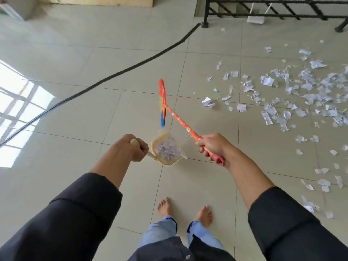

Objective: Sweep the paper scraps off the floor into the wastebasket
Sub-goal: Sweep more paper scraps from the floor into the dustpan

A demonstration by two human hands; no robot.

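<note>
Left hand: left hand [131, 147], its grip clenched round the pale cream handle of the yellow plastic dustpan [166, 149]; fingertips hidden under the handle.
Right hand: right hand [211, 146], its grip wrapped round the upper shaft of the orange patterned broom [180, 119]; the shaft's red end cap juts out behind the wrist.
Dustpan: held between the two hands, above the floor; a heap of white paper scraps [166, 149] lies inside; its far rim is partly blurred.
Broom head: orange bar with yellow and blue bristles, seen almost edge-on and blurred; whether it touches the floor cannot be told.
Loose scraps: torn white paper pieces [301, 95] scattered over the pale tiled floor [94, 72] to the right, well apart from the dustpan; the spread is cut off by the right frame edge.
Wastebasket: none can be made out.
Cable: long black cable [131, 66] running diagonally across the tiles, cut off at the left edge.
Railing: black metal railing [263, 12] at top right, upper part out of frame; a white object behind it, hard to identify.
Person: dark sleeves, light blue trousers, bare feet [203, 215] on the tiles.
Floor glare: window reflection at left.
</note>
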